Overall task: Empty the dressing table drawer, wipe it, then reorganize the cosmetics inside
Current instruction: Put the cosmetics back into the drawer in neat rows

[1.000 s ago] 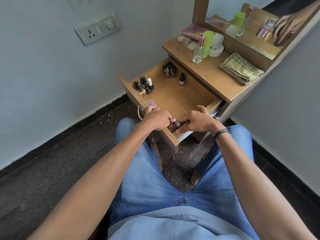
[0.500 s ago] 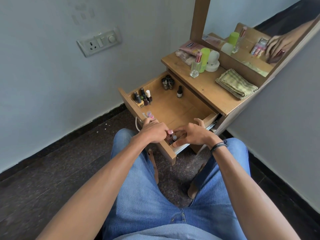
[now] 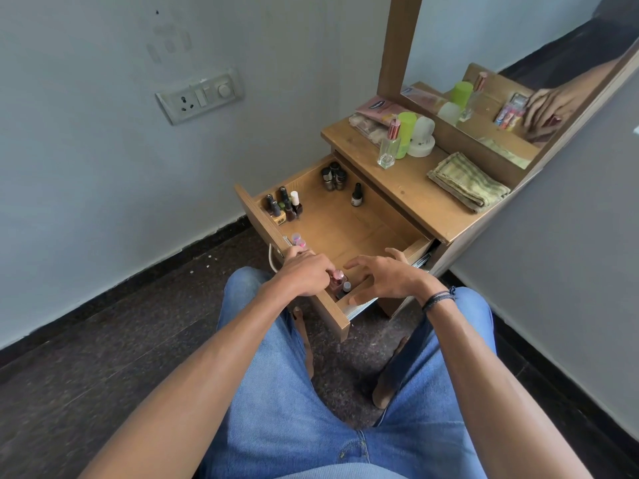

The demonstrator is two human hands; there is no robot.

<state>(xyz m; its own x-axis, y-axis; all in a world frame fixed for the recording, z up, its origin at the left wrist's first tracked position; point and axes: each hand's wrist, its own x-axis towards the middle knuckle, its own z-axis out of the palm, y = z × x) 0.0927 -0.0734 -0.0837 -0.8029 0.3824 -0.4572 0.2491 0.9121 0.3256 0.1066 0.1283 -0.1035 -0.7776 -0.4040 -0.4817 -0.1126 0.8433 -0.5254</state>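
Our left hand (image 3: pixel 304 273) curls its fingers round a pink bottle (image 3: pixel 337 281) that stands upright, cap pointing up, in the near corner of the open drawer (image 3: pixel 345 226). A smaller grey-capped bottle (image 3: pixel 346 289) stands just beside it. Our right hand (image 3: pixel 383 278) hovers alongside with fingers spread, holding nothing, and further in dark bottles (image 3: pixel 333 176) stand upright too.
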